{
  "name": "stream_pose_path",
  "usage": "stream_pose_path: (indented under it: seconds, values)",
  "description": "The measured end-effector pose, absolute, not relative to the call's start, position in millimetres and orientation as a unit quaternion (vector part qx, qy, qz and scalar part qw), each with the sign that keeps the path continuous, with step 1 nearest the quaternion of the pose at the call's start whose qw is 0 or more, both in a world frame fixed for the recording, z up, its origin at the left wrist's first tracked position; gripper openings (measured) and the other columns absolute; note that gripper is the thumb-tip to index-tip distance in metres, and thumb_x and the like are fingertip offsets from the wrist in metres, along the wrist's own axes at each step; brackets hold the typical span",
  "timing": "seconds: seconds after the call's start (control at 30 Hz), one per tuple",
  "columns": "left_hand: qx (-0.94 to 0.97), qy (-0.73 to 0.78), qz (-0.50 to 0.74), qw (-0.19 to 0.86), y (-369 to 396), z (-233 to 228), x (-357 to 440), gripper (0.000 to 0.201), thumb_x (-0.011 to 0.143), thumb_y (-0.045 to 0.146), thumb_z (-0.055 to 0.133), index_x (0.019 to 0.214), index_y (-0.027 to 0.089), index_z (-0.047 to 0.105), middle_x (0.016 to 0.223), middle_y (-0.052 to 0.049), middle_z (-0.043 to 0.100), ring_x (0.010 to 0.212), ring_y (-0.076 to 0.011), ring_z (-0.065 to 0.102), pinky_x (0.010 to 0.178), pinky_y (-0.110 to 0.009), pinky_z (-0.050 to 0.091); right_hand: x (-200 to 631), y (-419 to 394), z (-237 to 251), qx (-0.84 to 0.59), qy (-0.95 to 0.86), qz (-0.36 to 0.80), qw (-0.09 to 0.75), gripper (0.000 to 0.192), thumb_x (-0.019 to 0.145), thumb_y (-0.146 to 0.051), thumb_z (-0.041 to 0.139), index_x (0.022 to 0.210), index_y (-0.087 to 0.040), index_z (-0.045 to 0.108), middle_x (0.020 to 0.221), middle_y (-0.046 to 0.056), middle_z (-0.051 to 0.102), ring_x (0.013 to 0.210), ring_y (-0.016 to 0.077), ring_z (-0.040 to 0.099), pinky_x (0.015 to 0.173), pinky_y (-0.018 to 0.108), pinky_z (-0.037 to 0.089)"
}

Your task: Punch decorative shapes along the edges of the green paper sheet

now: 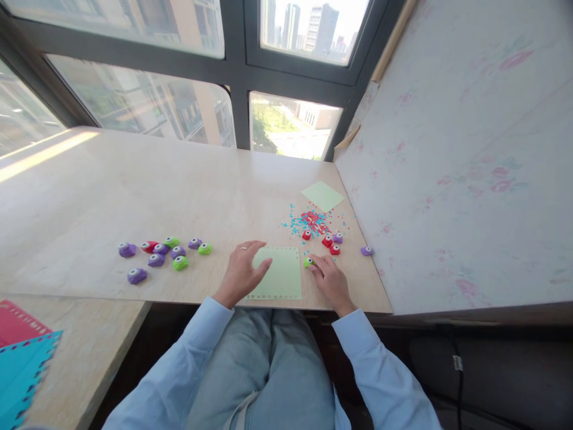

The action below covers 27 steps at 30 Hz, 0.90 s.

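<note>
A pale green sheet of paper point(280, 273) lies flat before me, with small punched shapes along its top and bottom edges. My left hand point(244, 269) rests over the sheet's left side, thumb and fingers spread apart. Just beyond the sheet's right edge, my right hand point(330, 279) has its fingers closed on a small green craft paper punch point(308, 262). The punch is apart from the paper, its white and black button facing up. Close by stand red paper punches point(335, 249) and a purple paper punch point(338, 237).
Red and blue punched confetti point(311, 222) is scattered behind the sheet, near another pale green sheet point(323, 196). Several purple, green and red punches point(156, 260) stand at left. One purple punch point(366, 251) sits by the wall. Punched blue paper point(27, 376) lies lower left.
</note>
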<state>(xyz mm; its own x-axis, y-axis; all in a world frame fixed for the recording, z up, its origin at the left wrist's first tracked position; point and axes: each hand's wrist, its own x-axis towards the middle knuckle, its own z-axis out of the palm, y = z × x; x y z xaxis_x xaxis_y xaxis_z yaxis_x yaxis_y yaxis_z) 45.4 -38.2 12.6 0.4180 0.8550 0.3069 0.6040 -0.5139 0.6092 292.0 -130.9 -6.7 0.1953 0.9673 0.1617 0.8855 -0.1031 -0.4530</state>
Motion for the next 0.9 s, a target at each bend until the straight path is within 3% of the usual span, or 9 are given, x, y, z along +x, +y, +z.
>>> stream_pose_path:
  seconds: [0.13, 0.23, 0.33, 0.57, 0.9]
  values:
    - [0.873, 0.377, 0.231, 0.206, -37.6, 16.6, 85.5, 0.045, 0.090, 0.038, 0.061, 0.131, 0.020, 0.056, 0.133, -0.014, 0.062, 0.131, -0.0307, 0.051, 0.107, -0.049, 0.042, 288.1, -121.9, -6.3, -0.741, -0.628, 0.078, 0.225, 0.032, 0.097, -0.028, 0.051, 0.125, -0.026, 0.067, 0.106, 0.006, 0.066, 0.091, 0.0191, 0.066, 0.068, 0.026, 0.050]
    - [0.898, 0.355, 0.172, 0.195, -37.5, 7.6, 101.9, 0.058, 0.086, 0.047, 0.065, 0.135, 0.018, 0.053, 0.140, -0.018, 0.056, 0.138, -0.0369, 0.042, 0.109, -0.056, 0.036, 287.2, -116.6, -6.4, -0.738, -0.629, 0.078, 0.232, 0.032, 0.097, -0.027, 0.051, 0.125, -0.026, 0.067, 0.107, 0.006, 0.067, 0.091, 0.0188, 0.066, 0.069, 0.026, 0.050]
    - [0.904, 0.346, 0.164, 0.187, -39.4, -3.9, 102.7, 0.066, 0.083, 0.054, 0.068, 0.136, 0.017, 0.053, 0.143, -0.019, 0.053, 0.138, -0.0375, 0.042, 0.110, -0.055, 0.033, 286.9, -114.3, -7.4, -0.736, -0.628, 0.075, 0.241, 0.032, 0.097, -0.028, 0.050, 0.125, -0.025, 0.067, 0.107, 0.006, 0.068, 0.092, 0.0193, 0.066, 0.072, 0.027, 0.050]
    - [0.891, 0.359, 0.203, 0.188, -40.7, -12.2, 95.6, 0.067, 0.077, 0.060, 0.072, 0.132, 0.023, 0.057, 0.126, -0.014, 0.059, 0.121, -0.0340, 0.051, 0.105, -0.050, 0.038, 285.2, -112.8, -10.1, -0.740, -0.619, 0.066, 0.255, 0.033, 0.099, -0.033, 0.048, 0.123, -0.026, 0.068, 0.109, 0.007, 0.069, 0.095, 0.0200, 0.066, 0.074, 0.028, 0.051]
    - [0.884, 0.362, 0.220, 0.197, -41.2, -10.4, 95.9, 0.070, 0.076, 0.058, 0.074, 0.134, 0.023, 0.056, 0.123, -0.014, 0.059, 0.120, -0.0343, 0.051, 0.104, -0.051, 0.038, 286.3, -112.5, -9.5, -0.727, -0.626, 0.084, 0.269, 0.032, 0.098, -0.029, 0.048, 0.122, -0.026, 0.069, 0.107, 0.007, 0.069, 0.100, 0.0211, 0.065, 0.079, 0.030, 0.052]
